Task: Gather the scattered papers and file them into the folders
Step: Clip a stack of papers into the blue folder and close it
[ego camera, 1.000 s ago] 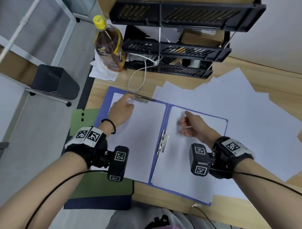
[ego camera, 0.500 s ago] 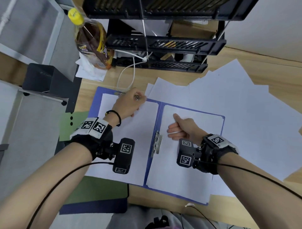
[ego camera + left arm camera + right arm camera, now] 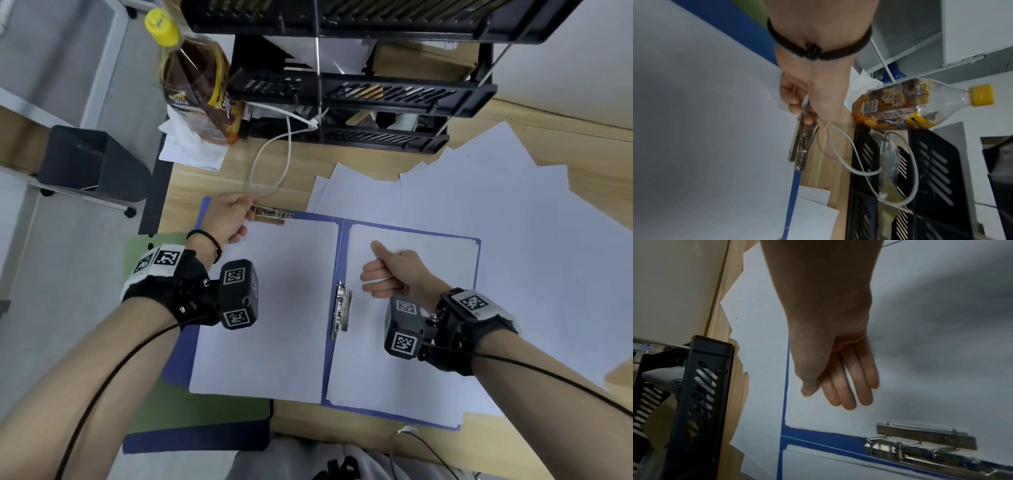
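An open blue folder (image 3: 342, 226) lies flat on the wooden desk, with white sheets on both halves. My left hand (image 3: 224, 219) pinches the lever of the metal clip (image 3: 272, 215) at the top edge of the left half; the left wrist view shows the metal clip (image 3: 801, 144) under my curled fingers (image 3: 795, 104). My right hand (image 3: 387, 274) rests flat on the sheet (image 3: 411, 342) of the right half, with its fingers (image 3: 849, 386) straight. A second spring clamp (image 3: 340, 310) sits at the spine. Loose white papers (image 3: 513, 212) spread to the right.
A black tiered tray rack (image 3: 359, 92) stands at the back of the desk. A brown drink bottle with a yellow cap (image 3: 195, 85) stands left of it, and a white cable (image 3: 274, 161) loops in front. A green folder (image 3: 191, 411) lies under my left forearm.
My left hand has slid left along the folder's top edge and now pinches the clip lever. My right hand drew back toward the spine clamp and lies flat on the sheet.
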